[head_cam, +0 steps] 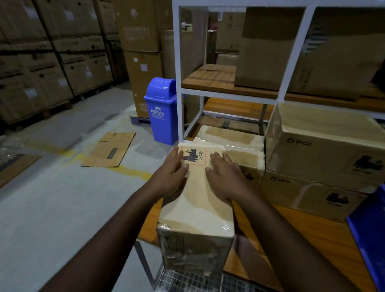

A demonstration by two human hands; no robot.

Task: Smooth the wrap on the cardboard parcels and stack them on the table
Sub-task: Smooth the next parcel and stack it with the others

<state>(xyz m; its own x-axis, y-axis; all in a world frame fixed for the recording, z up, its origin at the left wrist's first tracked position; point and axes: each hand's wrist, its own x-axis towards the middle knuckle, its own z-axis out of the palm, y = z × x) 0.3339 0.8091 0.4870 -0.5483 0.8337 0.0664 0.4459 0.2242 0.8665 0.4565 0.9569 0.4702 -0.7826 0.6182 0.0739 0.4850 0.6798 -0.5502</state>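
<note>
parcel [195, 202]: tan, black-red label | bin [161, 109]: blue | rack [293, 55]: white | table [299, 240]: orange

A long brown cardboard parcel [195, 202] wrapped in clear, wrinkled plastic lies on the front left corner of a wooden table [299, 229], label reading "UN 3481" on top. Behind it lie more wrapped parcels [237, 144]; to their right, two "PICO" parcels [325, 158] are stacked.

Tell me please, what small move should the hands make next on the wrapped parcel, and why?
Probably slide both flat palms toward its near end. The left hand and right hand rest on the far half of the wrapped parcel, and the wrap looks wrinkled at the near edge.
</note>
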